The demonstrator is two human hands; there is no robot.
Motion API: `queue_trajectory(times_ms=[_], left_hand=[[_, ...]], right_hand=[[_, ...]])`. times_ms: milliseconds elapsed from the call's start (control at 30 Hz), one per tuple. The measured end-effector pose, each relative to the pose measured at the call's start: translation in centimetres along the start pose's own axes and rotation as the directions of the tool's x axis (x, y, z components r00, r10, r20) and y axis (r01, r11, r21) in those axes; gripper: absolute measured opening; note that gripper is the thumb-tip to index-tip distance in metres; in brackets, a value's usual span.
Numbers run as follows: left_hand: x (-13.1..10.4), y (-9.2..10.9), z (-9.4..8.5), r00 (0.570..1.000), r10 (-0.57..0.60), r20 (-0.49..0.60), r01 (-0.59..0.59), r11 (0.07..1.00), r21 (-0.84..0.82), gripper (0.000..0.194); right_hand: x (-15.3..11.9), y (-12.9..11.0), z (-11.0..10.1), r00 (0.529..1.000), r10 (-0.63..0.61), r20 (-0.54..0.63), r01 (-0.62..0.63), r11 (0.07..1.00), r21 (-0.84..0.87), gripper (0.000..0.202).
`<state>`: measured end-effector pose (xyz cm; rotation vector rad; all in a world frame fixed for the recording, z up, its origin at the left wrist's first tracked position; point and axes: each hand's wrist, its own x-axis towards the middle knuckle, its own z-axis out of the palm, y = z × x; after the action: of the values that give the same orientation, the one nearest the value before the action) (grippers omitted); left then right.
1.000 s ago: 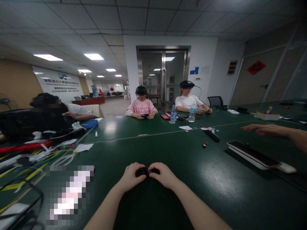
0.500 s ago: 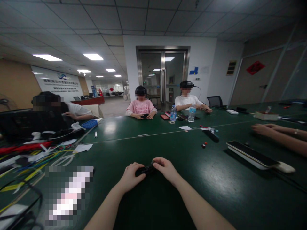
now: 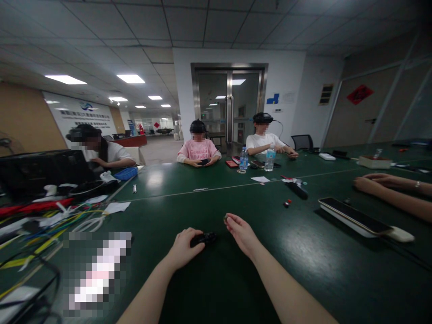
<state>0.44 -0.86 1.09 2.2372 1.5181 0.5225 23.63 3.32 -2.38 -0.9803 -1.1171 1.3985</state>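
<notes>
My left hand (image 3: pixel 184 248) is closed around one end of a small, elongated black object (image 3: pixel 208 238) low over the green table (image 3: pixel 209 288). Its far end sticks out past my thumb and fingertips, and its exact kind is too dark to make out. To the right and slightly higher, my right hand (image 3: pixel 242 235) pinches a small, dark, roundish piece (image 3: pixel 226 218) between thumb and fingertips. A gap separates that piece from the black object.
Cables (image 3: pixel 50 234) and a blurred-out rectangle (image 3: pixel 101 272) lie at left. On the right are a power bank-like slab (image 3: pixel 354 217), small red bits (image 3: pixel 287 204) and another person's hands (image 3: pixel 367 183). Water bottles (image 3: pixel 270 158) stand farther back, near seated people wearing headsets.
My right hand has moved away from the black object, up and to the right, with the small piece in its fingertips. My left hand has stayed in place.
</notes>
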Motion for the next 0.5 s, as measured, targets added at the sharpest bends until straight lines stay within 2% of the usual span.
queue_trajectory(times_ms=[233, 500], left_hand=[[-0.1, 0.3, -0.2, 1.000, -0.017, 0.011, 0.018, 1.000, -0.007, 0.043], [-0.2, 0.4, -0.4, 0.999, -0.026, 0.024, 0.027, 0.999, -0.019, 0.043]], right_hand=[[0.5, 0.6, -0.7, 0.999, 0.045, -0.007, -0.042, 0.977, 0.209, 0.039], [0.8, 1.0, -1.2, 0.998, 0.036, -0.045, -0.027, 0.984, 0.179, 0.038]])
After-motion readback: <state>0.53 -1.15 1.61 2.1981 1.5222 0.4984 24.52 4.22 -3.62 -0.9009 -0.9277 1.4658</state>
